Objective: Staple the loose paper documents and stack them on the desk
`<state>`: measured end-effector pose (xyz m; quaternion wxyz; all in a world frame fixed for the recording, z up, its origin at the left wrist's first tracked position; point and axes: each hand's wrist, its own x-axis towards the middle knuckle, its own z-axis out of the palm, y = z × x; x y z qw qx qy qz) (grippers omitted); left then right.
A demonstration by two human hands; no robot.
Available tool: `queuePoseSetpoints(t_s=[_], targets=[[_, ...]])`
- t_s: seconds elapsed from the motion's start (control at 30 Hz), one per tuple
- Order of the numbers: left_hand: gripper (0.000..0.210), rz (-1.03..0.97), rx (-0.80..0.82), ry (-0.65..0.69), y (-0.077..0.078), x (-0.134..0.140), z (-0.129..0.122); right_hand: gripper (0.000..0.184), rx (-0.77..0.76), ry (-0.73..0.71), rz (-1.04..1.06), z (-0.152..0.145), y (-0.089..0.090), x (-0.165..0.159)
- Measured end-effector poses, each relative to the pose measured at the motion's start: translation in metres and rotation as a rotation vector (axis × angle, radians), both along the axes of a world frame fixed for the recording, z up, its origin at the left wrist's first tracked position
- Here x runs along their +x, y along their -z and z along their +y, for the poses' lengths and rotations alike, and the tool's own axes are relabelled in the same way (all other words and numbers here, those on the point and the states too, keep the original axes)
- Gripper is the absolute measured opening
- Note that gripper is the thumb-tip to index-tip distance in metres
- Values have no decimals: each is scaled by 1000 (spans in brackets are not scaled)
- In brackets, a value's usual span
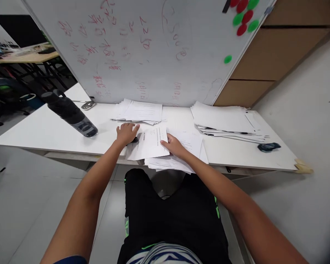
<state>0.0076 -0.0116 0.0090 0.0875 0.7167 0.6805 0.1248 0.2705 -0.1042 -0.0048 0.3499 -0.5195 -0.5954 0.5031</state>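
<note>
My right hand (176, 146) grips the right edge of a printed sheet of paper (151, 145), thumb on top and fingers underneath. That sheet is tilted above a loose pile of printed papers (189, 143) at the desk's front edge. My left hand (125, 134) is at the sheet's left edge, its fingers bent over a small black object (135, 140) that looks like a stapler. Most of that object is hidden under the palm, and its end meets the sheet's upper left side.
A second paper stack (143, 110) lies behind my hands, and a larger one (222, 119) to the right. A black bottle (71, 113) stands on the left near a computer mouse (88, 105). A dark packet (268, 147) lies far right. A whiteboard (159, 73) rises behind the desk (104, 141).
</note>
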Motion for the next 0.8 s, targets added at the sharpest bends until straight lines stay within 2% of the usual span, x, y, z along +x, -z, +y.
queuePoseSetpoints(t_s=[0.1,0.2,0.43,0.67,0.8], targets=[[67,70,-94,-1,5,1,5,50,3,-12,68,0,3,1],[66,118,-112,-10,7,3,5,50,21,-15,138,-1,5,1],[64,200,-46,-8,13,14,0,51,36,-14,177,-8,7,1],[61,174,-43,17,18,11,2,51,22,-12,180,-8,6,1],[63,76,-52,-12,17,6,6,51,42,-24,231,-7,9,1]])
